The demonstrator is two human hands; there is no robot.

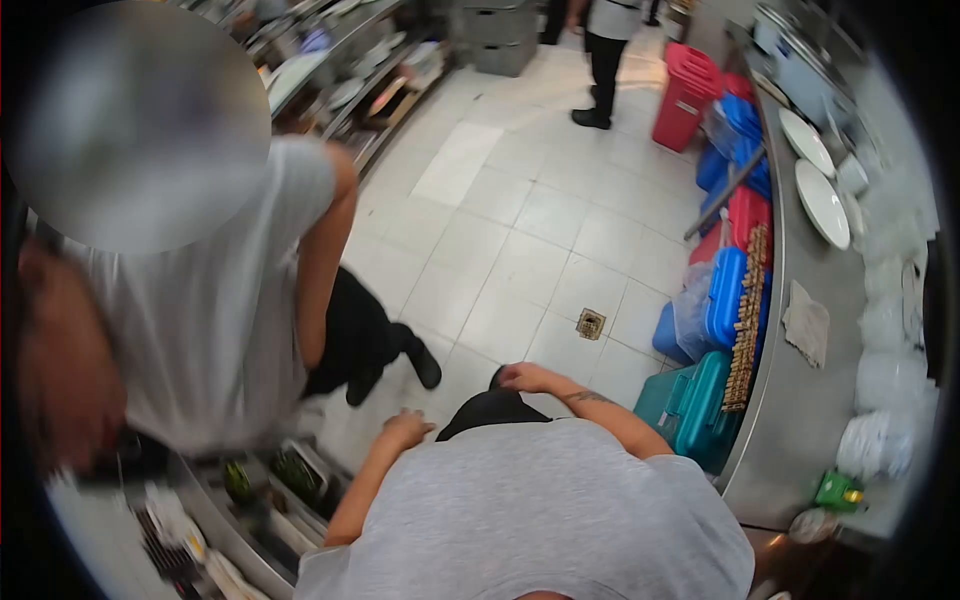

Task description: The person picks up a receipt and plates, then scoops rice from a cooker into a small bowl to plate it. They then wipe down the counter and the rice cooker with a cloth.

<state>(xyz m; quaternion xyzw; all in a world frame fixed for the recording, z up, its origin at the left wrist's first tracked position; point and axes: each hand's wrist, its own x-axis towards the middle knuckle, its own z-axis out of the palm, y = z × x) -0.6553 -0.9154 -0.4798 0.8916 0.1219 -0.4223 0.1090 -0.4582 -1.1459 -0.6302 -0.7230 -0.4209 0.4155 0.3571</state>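
Observation:
My left hand [408, 429] hangs low beside my dark trousers [490, 412], fingers loosely bent and a little apart, with nothing visible in it. In front of my right thigh is my right hand [526, 378], its fingers loosely bent too and no object showing in them. Neither hand touches a counter. My grey shirt [540, 490] fills the bottom of the head view. To my left, a shelf unit holds dark green items [296, 472]. Nearest on my right is a teal lidded box [690, 410].
Close at left stands a person in a grey shirt [200, 340]. Another person [605, 70] stands farther off. Blue and red bins, including a red bin [685, 100], line the steel counter [800, 420], which bears plates [822, 205] and a cloth [806, 324]. A drain [590, 323] interrupts the tiled floor.

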